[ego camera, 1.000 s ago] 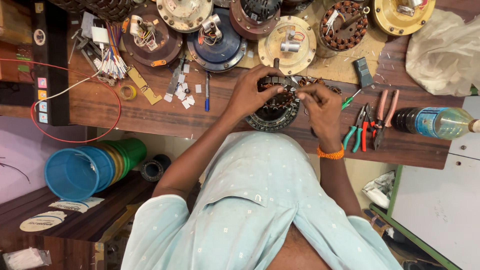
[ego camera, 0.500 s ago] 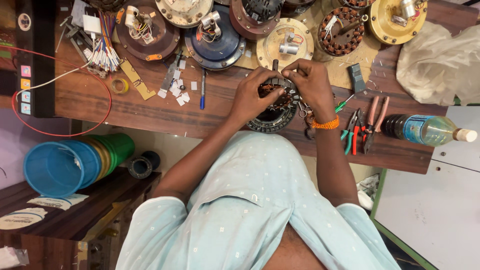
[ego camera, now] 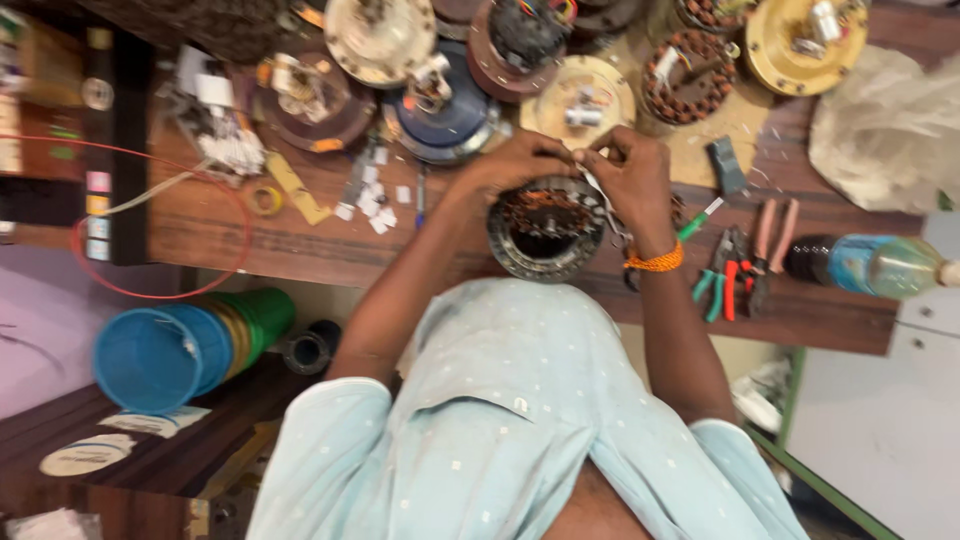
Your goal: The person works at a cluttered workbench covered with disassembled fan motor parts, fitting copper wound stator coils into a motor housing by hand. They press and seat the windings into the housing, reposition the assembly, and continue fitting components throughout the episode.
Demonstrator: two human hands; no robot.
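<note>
Round wound motor core [ego camera: 545, 232], lying on table [ego camera: 300, 240] edge, just left of pliers [ego camera: 745, 262]. Left hand [ego camera: 520, 165] steadying rim, fingers curled on it. Right hand [ego camera: 630, 180] fingers pinching thin wire; keeping wire taut, core still.

Dark wooden workbench [ego camera: 300, 245] carried a round wound stator [ego camera: 545, 230] near its front edge, fan motor housings [ego camera: 440, 100] along the back, pliers [ego camera: 745, 255], a plastic bottle [ego camera: 870, 265], white paper scraps [ego camera: 370, 200], a tape roll [ego camera: 265, 198].
</note>
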